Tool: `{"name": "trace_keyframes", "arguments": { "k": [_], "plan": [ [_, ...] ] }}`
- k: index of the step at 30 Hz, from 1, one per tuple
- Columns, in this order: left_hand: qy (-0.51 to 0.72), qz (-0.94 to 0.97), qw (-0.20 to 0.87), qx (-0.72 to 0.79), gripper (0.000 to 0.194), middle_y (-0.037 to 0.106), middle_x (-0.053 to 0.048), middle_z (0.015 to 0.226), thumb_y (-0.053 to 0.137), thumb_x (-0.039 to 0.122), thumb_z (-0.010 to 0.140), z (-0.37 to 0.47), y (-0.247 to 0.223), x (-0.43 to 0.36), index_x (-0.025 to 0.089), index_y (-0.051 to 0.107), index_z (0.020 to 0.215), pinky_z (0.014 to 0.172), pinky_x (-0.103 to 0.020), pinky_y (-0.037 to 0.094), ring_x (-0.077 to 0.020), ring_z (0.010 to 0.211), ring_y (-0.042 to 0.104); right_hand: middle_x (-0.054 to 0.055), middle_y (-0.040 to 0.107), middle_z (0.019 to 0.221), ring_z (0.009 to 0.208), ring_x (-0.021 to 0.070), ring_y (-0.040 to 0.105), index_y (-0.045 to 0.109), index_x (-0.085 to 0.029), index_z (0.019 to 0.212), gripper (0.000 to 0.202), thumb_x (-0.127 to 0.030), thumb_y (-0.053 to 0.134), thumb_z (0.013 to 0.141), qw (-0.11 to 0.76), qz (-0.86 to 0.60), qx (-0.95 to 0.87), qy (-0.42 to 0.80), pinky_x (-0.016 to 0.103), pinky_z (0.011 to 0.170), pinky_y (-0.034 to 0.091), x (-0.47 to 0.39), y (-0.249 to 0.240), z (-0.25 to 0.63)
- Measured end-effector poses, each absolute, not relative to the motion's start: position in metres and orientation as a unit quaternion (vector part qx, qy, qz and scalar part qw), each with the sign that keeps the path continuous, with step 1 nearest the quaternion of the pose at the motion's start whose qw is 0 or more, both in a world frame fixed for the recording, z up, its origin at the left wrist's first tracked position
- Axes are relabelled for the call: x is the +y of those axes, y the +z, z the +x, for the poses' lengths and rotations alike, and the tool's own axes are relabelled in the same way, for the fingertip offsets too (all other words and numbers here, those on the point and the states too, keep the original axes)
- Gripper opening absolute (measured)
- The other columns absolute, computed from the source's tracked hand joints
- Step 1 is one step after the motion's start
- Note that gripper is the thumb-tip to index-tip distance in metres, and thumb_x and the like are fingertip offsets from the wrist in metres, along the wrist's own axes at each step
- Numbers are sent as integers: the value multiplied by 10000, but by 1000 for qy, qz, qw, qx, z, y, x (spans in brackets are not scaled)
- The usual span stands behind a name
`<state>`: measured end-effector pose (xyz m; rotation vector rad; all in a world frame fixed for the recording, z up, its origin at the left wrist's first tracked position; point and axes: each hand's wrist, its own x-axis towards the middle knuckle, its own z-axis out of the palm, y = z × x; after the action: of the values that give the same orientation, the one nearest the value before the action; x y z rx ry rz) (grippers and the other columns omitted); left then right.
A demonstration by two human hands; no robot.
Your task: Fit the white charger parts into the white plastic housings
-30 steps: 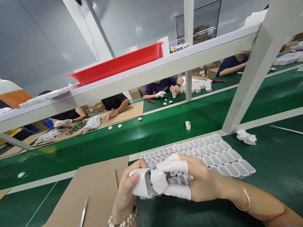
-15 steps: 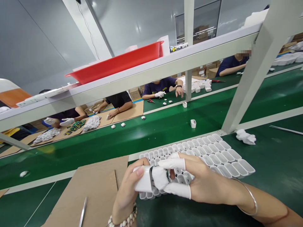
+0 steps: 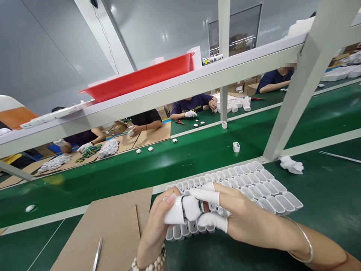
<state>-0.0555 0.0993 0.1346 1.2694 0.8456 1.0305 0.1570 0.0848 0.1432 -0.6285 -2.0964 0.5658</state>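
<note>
My left hand [image 3: 156, 215] is closed around a glossy white plastic housing [image 3: 174, 212], its open end facing right. At that opening sits a white padded piece [image 3: 191, 207] with a green circuit-board edge, partly outside the housing. My right hand [image 3: 245, 216], wearing white finger cots, grips this padded piece between thumb and fingers from the right; how far it goes in is hidden. Rows of open white housings [image 3: 279, 203] stand beneath and beyond both hands.
Tweezers [image 3: 97, 254] lie on cardboard [image 3: 81, 229] at left. Crumpled white material [image 3: 291, 165] is near the rack post. A green conveyor belt [image 3: 191, 150] carries a white housing [image 3: 236, 147] and small pieces. Several co-workers sit opposite. A red tray [image 3: 141, 77] rests on the overhead shelf.
Both hands have shifted slightly right with the housing and padded piece. Items on the belt have moved right. Opposite, co-workers' hands have changed position.
</note>
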Motion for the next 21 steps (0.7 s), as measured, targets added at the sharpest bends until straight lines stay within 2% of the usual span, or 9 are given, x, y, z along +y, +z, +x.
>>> {"name": "trace_keyframes", "arguments": {
  "k": [5, 9, 11, 14, 17, 21],
  "plan": [
    [434, 530, 634, 358, 456, 352, 38, 535, 597, 551, 823, -46, 133, 100, 154, 493, 623, 365, -193, 176, -57, 423, 244, 71, 619, 981, 852, 202, 622, 481, -264, 1337, 396, -248, 548, 948, 439, -263, -834, 206, 334, 715, 552, 86, 137, 151],
    [454, 504, 652, 338, 454, 352, 41, 535, 608, 566, 808, -41, 131, 100, 159, 490, 645, 372, -192, 180, -56, 425, 238, 98, 606, 1094, 990, 206, 620, 469, -234, 1318, 453, -319, 631, 904, 510, -261, -804, 162, 339, 835, 555, 90, 135, 145],
    [476, 490, 653, 326, 468, 343, 45, 534, 609, 574, 808, -39, 130, 100, 161, 469, 638, 379, -186, 195, -56, 431, 240, 114, 598, 1143, 1039, 205, 608, 514, -213, 1259, 378, -285, 629, 906, 538, -250, -795, 125, 339, 879, 544, 92, 135, 143],
    [498, 474, 651, 320, 485, 335, 53, 530, 624, 590, 795, -36, 130, 101, 158, 470, 636, 381, -173, 215, -48, 428, 237, 140, 600, 1193, 1053, 213, 600, 592, -177, 1170, 239, -235, 568, 940, 527, -240, -812, 68, 358, 894, 537, 93, 136, 142],
    [517, 453, 638, 348, 484, 365, 53, 557, 675, 594, 748, -29, 128, 101, 144, 518, 667, 388, -164, 227, -42, 441, 249, 164, 599, 1228, 1086, 231, 591, 601, -152, 1167, 253, -267, 556, 947, 505, -240, -828, 39, 381, 911, 529, 96, 137, 140],
    [529, 407, 632, 393, 540, 408, 52, 594, 690, 652, 683, -20, 124, 103, 145, 569, 822, 414, -175, 223, -57, 473, 274, 159, 606, 1248, 1180, 224, 555, 559, -158, 1216, 278, -261, 535, 960, 497, -220, -838, 41, 388, 983, 488, 101, 137, 137]
  ]
}}
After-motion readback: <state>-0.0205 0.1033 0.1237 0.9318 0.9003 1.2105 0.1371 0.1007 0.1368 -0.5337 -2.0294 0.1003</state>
